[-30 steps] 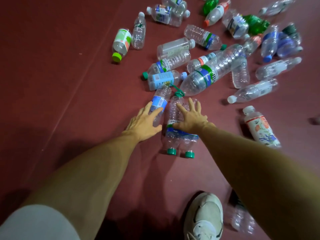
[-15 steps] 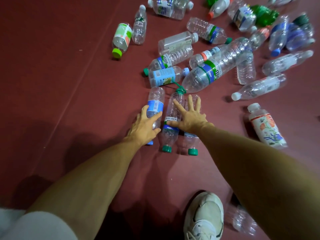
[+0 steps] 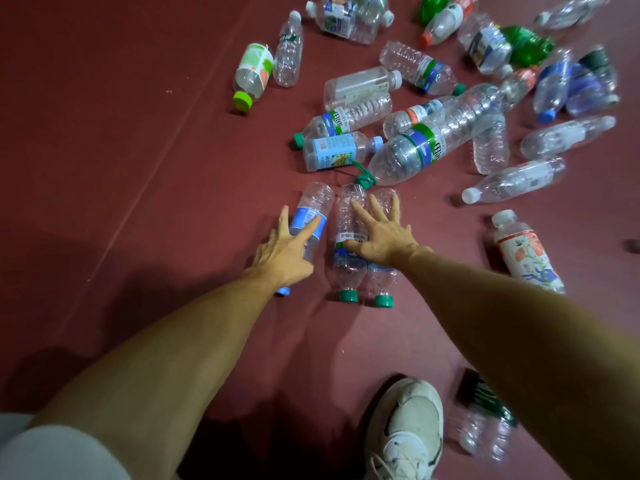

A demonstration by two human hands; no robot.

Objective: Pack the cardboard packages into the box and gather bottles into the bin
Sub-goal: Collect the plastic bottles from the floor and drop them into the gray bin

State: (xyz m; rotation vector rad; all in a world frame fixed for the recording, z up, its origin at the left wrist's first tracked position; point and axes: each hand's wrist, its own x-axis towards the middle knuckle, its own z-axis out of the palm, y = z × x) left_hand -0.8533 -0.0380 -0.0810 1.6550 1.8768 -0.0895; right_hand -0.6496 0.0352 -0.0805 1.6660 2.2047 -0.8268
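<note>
Three bottles (image 3: 347,216) lengthwise (caps (image 3: 348,295) nearward).

Open dark-red floor (image 3: 114,140) stretches left of the large clear plastic bottle with a green-and-blue label (image 3: 427,145); behind and right of it, scattered empty plastic bottles (image 3: 516,180) crowd the ground.

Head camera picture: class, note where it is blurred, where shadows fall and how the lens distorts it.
Head view: sharp mid-frame, but the blue bottles at top right and the bottle beside the shoe are smeared; soft arm shadows fall leftward on the floor; the left forearm swells toward the bottom edge, a wide-angle effect.
</note>
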